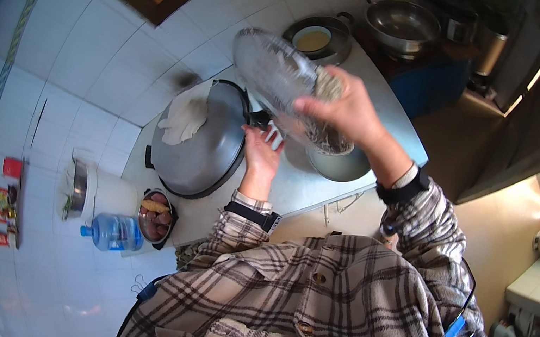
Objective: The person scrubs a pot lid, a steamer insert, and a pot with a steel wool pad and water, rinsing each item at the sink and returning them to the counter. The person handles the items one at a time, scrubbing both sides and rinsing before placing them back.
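My right hand (342, 105) grips a shiny, round, see-through or metallic vessel (271, 67), blurred by motion and tilted above the counter. A grey-green scrubber or cloth (329, 88) is pressed between that hand and the vessel. Below and to the left, my left hand (261, 154) has its palm turned up beside the rim of a large round lidded cooker (218, 144). Something white (274, 137) shows at its fingers; whether the hand holds it is unclear. Under the vessel, a pale bowl (340, 163) rests on the light counter (297, 194).
A whitish cloth (187, 114) drapes over the cooker's lid. Left of it are a bowl of reddish tubers (155, 216), a blue water bottle (117, 233) and a white bucket (111, 190). Farther back stand a dark pan (341, 46) with a dish (313, 39) and a steel wok (401, 24).
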Demonstrator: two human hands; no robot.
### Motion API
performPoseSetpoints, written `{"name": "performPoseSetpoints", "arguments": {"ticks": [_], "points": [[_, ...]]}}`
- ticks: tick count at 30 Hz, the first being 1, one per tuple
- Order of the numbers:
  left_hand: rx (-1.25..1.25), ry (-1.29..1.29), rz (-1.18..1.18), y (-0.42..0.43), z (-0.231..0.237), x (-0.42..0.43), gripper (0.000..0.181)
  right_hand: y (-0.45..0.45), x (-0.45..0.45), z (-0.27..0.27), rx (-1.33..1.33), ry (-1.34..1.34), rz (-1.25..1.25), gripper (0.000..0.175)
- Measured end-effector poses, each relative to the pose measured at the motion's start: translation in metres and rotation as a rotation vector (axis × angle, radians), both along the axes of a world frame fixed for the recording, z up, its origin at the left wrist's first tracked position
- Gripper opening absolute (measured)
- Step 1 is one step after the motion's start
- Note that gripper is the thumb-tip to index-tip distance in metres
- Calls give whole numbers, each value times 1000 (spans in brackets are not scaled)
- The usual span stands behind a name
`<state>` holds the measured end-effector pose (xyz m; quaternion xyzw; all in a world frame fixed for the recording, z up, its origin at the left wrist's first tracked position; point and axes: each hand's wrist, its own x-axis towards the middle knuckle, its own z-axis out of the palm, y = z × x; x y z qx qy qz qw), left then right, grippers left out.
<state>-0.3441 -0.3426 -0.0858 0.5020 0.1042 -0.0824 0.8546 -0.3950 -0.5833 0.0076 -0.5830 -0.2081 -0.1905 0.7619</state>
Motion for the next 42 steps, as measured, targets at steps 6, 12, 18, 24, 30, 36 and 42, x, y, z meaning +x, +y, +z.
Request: {"name": "performPoseSetpoints", "arguments": {"ticks": [6,12,18,24,30,36,42], "points": [[-284,-198,-364,-6,5,14,47,46,-21,-18,-535,-118,-164,39],[207,-527,-474,9,-26,27,4,38,-39,-36,-643,-206,125,51],[-565,-127,-432,17,-34,53,22,33,-29,-14,-35,290,446,66],[-116,-327,-187,-1,-26,30,29,82,-15,8,-284,30,109,41],[3,-436,-136,5,-7,33,29,67,-50,-21,-499,-123,147,35],[81,-480,-127,3,-2,20,30,66,-46,-18,-368,-212,61,36],[126,-511,-121,-11,9,5,31,93,12,27,73,27,-35,35]]}}
